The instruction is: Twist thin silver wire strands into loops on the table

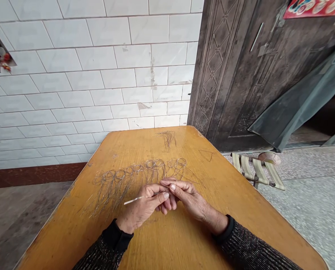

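My left hand is closed, thumb pressed against the fingers. A thin, pale, stick-like piece pokes out of it to the left. My right hand meets the left fingertips in a pinch; whatever lies between the fingers is too small to make out. Just beyond the hands, a row of looped thin wires with long loose ends spreads over the wooden table. Farther back lies a small bunch of loose wires.
One bent wire lies near the table's right edge. A white tiled wall and a dark carved door stand behind the table. To the right are a striped folding stool and a grey-green curtain.
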Demonstrator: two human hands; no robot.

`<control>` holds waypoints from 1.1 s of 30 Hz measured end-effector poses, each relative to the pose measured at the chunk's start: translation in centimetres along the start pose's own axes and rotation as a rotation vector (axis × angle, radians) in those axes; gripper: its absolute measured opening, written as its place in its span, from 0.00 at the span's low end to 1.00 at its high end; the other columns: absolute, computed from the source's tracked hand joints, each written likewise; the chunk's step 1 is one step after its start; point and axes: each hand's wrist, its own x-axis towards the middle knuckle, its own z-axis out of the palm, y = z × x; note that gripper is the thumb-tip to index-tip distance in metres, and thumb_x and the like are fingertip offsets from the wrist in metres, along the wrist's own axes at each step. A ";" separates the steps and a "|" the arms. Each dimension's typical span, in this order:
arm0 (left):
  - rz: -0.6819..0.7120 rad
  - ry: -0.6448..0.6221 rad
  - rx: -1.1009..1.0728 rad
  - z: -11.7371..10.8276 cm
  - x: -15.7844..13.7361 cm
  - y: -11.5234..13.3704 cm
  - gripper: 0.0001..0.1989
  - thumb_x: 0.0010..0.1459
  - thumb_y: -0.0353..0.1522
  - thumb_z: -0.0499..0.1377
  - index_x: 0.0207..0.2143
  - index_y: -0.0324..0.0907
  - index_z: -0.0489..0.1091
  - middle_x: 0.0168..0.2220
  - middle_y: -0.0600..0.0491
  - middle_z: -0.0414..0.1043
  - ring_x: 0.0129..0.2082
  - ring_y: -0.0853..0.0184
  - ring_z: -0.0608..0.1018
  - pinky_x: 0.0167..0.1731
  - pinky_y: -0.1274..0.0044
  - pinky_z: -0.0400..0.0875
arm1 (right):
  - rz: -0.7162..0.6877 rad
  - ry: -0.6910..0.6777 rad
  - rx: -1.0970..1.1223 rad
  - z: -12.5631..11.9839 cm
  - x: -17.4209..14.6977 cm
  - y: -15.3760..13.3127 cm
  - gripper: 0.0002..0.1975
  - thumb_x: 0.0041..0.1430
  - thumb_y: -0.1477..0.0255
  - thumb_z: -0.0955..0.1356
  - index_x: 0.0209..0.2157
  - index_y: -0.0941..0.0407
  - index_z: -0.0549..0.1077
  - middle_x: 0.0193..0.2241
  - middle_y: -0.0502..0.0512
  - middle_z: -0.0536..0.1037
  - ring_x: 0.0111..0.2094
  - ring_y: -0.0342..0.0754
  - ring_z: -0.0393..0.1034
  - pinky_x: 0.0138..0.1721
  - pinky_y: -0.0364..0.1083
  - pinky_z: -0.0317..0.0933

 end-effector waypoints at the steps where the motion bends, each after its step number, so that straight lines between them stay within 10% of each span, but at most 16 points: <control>1: -0.019 0.002 -0.028 0.0 0.0 -0.1 0.14 0.57 0.38 0.53 0.26 0.37 0.70 0.27 0.51 0.71 0.24 0.73 0.70 0.25 0.81 0.64 | -0.019 -0.015 -0.024 -0.1 0.0 -0.2 0.15 0.57 0.63 0.63 0.41 0.54 0.75 0.22 0.50 0.71 0.24 0.39 0.65 0.27 0.41 0.60; 9: 0.008 0.049 0.008 -0.3 -0.1 -0.7 0.11 0.55 0.35 0.55 0.30 0.37 0.72 0.28 0.49 0.73 0.27 0.71 0.72 0.28 0.80 0.65 | 0.006 -0.135 -0.092 -1.0 -0.3 -0.9 0.14 0.56 0.67 0.65 0.44 0.52 0.73 0.37 0.53 0.71 0.24 0.36 0.65 0.26 0.39 0.62; 22: 0.314 0.332 1.017 -0.5 -0.3 -1.7 0.12 0.58 0.29 0.49 0.32 0.41 0.72 0.25 0.52 0.73 0.24 0.71 0.71 0.25 0.80 0.61 | 0.196 0.066 -0.204 -1.0 0.1 -1.4 0.17 0.52 0.59 0.65 0.26 0.60 0.71 0.20 0.49 0.72 0.13 0.34 0.59 0.14 0.36 0.51; 33: 0.271 0.307 1.124 -0.5 -0.5 -2.0 0.12 0.58 0.28 0.48 0.34 0.42 0.71 0.25 0.52 0.74 0.24 0.69 0.73 0.24 0.79 0.60 | 0.322 0.174 -0.189 0.1 0.1 -1.1 0.17 0.45 0.59 0.68 0.21 0.59 0.66 0.13 0.45 0.67 0.08 0.34 0.55 0.10 0.36 0.45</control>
